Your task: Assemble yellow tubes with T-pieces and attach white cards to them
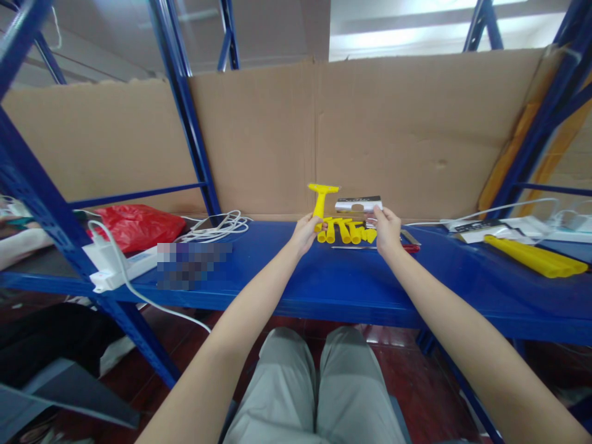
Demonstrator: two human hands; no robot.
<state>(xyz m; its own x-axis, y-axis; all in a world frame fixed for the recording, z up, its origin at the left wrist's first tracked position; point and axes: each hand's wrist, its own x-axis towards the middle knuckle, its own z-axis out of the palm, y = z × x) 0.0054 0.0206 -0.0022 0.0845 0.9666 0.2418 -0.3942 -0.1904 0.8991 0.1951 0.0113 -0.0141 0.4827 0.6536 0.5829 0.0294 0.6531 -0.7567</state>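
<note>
- While we look down at the shelf (351,283), we see the left hand (306,233) with its fingers curled around the handle of a yellow scraper (320,203); the scraper is held nearly upright above the shelf, its wide head at the top;
- the right hand (388,228) pinches the right end of a flat piece (358,205), black and silver; we see it raised near the scraper, slightly apart from it;
- between the hands, we find yellow pieces (345,232) lying side by side on the shelf; in front of them lies a thin rod (354,248);
- at the left we see a red bag (141,227) and a white cable (224,228); behind the shelf stands the cardboard (259,135).
</note>
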